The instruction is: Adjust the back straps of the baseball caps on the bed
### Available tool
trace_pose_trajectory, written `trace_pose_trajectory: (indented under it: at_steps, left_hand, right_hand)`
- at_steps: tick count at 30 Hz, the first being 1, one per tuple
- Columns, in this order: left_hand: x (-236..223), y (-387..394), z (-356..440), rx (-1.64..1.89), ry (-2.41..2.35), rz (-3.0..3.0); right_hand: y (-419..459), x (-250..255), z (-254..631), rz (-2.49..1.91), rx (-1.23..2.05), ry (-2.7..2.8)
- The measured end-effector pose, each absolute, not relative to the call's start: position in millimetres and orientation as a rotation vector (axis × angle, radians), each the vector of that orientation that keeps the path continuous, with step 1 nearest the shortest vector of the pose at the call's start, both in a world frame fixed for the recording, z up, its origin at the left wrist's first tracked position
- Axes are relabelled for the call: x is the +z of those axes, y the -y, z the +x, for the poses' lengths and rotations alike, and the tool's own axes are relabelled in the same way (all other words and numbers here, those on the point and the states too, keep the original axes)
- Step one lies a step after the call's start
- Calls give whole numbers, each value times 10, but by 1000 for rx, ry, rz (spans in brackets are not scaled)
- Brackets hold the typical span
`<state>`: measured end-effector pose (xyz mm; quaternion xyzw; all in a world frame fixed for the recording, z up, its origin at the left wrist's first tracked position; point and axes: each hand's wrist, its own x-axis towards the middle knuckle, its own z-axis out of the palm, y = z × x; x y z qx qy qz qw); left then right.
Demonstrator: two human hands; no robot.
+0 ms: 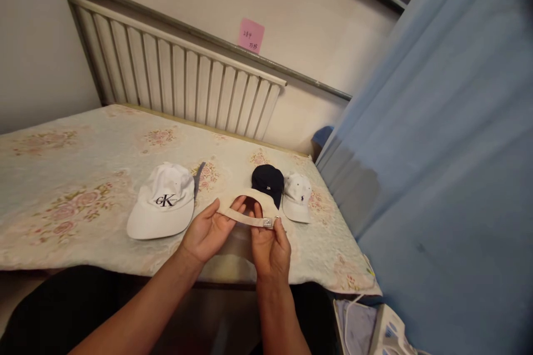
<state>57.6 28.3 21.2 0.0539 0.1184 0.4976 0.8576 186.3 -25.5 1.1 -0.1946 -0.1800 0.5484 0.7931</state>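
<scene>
A cream baseball cap (233, 199) is held up between my two hands, its back opening and strap toward me. My left hand (210, 227) grips the cap's left side, with fingers reaching into the opening. At the strap's right end, by the metal buckle, my right hand (270, 241) pinches the cap with fingers behind the strap. To the left lies a white cap (164, 194) with black "CK" letters and a dark strap. Just beyond the held cap sit a black cap (266, 177) and a smaller white cap (297, 191) with a dark emblem.
A floral cloth (137, 147) covers the table. Behind it stands a white radiator (179, 61) under a pipe, with a pink note (251, 36) on the wall. A blue curtain (437, 150) hangs along the right. A white box-like object (389, 330) is at the lower right.
</scene>
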Motion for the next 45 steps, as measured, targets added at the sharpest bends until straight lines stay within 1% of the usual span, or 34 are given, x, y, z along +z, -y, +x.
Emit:
trace_pose_trajectory:
  at_steps: [7,24,29,36,42,45]
  left_hand:
    - [180,-193,611,1010,-217,127]
    - [152,58,705,932,-380,440]
    - [129,115,650,910,-481,713]
    - [37,161,554,861,-788,1087]
    - [85,189,496,1081,-923,1399]
    - [60,200,453,1133,-961,1551]
  right_hand:
    - [289,37,1787,-441,1177,439]
    - [298,67,1708,-539,1122,545]
    - [305,78,1719,-530,1187,514]
    - [271,46,1736,-501,1224,475]
    - [242,22,1738,-454,1214,443]
    - [243,14,1731,-448,1220,445]
